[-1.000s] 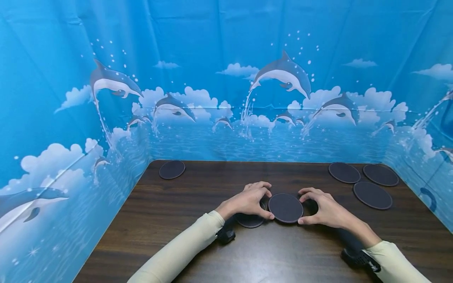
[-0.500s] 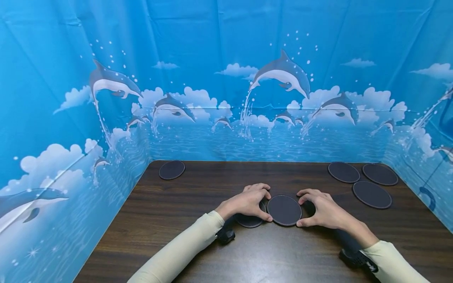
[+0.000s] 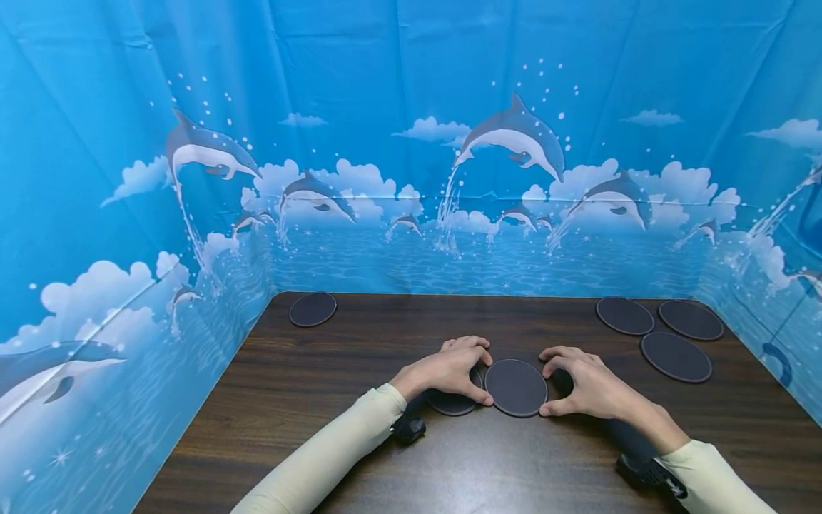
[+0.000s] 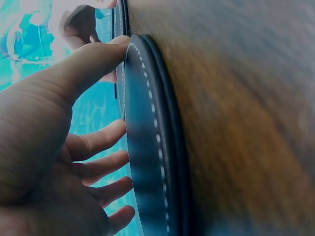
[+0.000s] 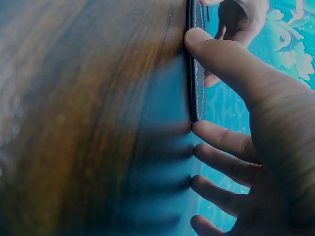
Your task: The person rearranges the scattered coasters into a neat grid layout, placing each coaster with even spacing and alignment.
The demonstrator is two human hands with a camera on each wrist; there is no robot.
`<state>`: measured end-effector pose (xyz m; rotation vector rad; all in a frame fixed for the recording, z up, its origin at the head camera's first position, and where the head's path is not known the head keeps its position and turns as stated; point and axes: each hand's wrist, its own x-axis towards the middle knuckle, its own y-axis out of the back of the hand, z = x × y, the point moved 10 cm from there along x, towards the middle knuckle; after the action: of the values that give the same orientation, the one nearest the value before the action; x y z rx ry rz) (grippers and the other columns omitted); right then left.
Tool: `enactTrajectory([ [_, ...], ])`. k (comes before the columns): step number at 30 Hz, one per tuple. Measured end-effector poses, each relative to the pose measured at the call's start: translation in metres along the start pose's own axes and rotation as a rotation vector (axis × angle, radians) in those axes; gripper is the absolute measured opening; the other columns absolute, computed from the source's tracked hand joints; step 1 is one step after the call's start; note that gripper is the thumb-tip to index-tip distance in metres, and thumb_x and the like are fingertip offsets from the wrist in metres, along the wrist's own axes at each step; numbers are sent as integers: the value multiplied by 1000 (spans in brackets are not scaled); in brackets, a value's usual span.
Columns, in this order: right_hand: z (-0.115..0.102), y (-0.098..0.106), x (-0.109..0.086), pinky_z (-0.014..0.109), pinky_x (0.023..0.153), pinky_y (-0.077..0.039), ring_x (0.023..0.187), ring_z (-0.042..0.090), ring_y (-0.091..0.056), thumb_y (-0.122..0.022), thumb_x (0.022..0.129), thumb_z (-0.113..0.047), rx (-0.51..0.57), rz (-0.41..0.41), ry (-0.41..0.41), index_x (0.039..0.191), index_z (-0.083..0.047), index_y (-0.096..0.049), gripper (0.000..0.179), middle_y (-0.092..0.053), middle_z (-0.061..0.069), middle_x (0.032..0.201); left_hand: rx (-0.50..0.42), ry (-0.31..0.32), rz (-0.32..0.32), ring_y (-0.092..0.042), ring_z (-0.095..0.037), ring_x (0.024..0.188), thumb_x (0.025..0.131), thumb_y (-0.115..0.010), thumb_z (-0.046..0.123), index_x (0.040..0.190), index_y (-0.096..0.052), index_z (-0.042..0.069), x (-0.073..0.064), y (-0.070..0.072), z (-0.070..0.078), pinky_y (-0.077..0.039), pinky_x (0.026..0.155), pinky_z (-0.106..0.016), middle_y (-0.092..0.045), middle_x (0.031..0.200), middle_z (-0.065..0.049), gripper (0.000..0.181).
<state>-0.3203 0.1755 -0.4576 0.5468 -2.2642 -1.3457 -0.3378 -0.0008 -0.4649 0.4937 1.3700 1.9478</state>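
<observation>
Fingers of the left hand point(image 3: 443, 373) and right hand point(image 3: 587, 384) curve around the middle coaster point(image 3: 516, 387), gripping opposite edges.
It lies on the table point(image 3: 494, 464), beside a second coaster point(image 3: 452, 403) partly below the left hand.

This looks like a screened-off booth built around a table, much like a small filming set. Blue cloth point(image 3: 359, 64), creased and printed with leaping dolphins point(image 3: 516, 132), white clouds point(image 3: 369, 178) and rippling sea point(image 3: 347, 268), walls in the far, left and right sides of a dark wood-grain table point(image 3: 257, 400). Black wrist cameras point(image 3: 408, 430) show on the near side. The room behind the cloth is hidden, so its kind is uncertain.
</observation>
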Motion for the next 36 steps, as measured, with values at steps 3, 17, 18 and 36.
enactTrajectory([
  [3,-1,0,-1,71,93,-35,124,40,-51,-86,71,-63,-2,-2,9,98,-23,-69,52,-58,12,134,8,-10,-2,-26,-19,147,86,-77,57,132,-61,18,0,-1,0,-25,115,-51,-36,158,-5,62],
  [17,3,-3,-1,64,91,-43,123,40,-52,-85,75,-60,63,-40,-15,99,-24,-70,46,-59,10,134,20,-33,-20,-26,-21,148,87,-75,58,137,-58,19,-3,-3,-1,-24,115,-51,-35,159,-6,65],
  [18,4,-4,-1,62,91,-44,122,39,-53,-85,76,-59,70,-42,-15,101,-23,-71,46,-59,10,133,16,-34,-21,-26,-21,148,88,-75,58,139,-57,19,-4,-3,-2,-24,115,-51,-35,158,-6,67],
  [36,6,9,2,55,92,-49,118,32,-59,-80,88,-45,109,-5,28,115,-13,-70,43,-62,8,129,-64,81,65,-31,-23,144,96,-67,53,149,-49,15,-21,28,-46,-21,115,-55,-37,156,-5,67],
])
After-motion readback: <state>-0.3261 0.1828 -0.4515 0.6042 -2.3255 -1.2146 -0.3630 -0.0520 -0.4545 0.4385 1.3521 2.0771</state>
